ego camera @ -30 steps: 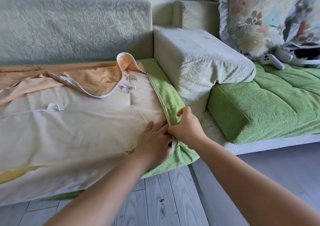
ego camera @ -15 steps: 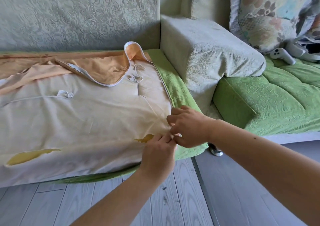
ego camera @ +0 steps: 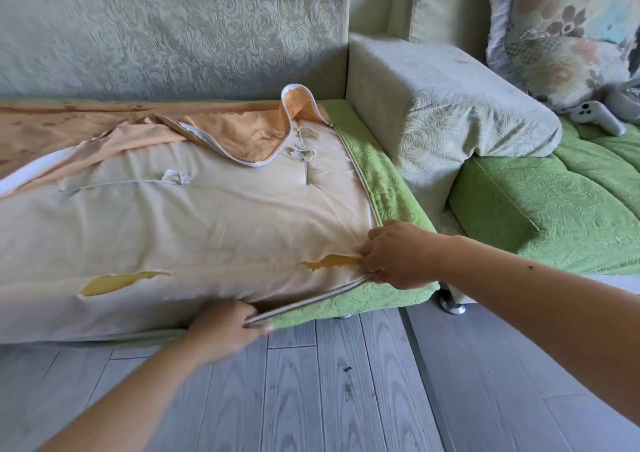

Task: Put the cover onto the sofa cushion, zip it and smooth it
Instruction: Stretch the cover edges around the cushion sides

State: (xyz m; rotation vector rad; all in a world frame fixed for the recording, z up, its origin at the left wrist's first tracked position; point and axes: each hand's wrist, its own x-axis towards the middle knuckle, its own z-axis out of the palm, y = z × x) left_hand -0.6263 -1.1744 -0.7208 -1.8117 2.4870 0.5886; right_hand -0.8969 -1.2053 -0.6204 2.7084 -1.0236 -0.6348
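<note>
The long cream fabric sofa cushion (ego camera: pixel 173 216) lies flat on the pale grey embossed sofa (ego camera: pixel 173 36), with the green embossed fabric cover (ego camera: pixel 384 181) wrapping only its right and near edges. The right hand (ego camera: pixel 398 254), knuckles up, pinches the cover at the near right corner as an anchor. The left hand (ego camera: pixel 221 330) is blurred but seems to pinch the grey zip tape (ego camera: pixel 311 299) further left, likely stretching it straight for zipping.

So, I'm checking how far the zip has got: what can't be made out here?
Head view only:
- Zip slider: not visible, perhaps hidden under the right hand gripping the green cover.
- Left hand: motion-blurred, grip on the zip edge unclear.
- Cushion: left end cut off by frame edge.
- Back edge: covered by the orange flap.
</note>
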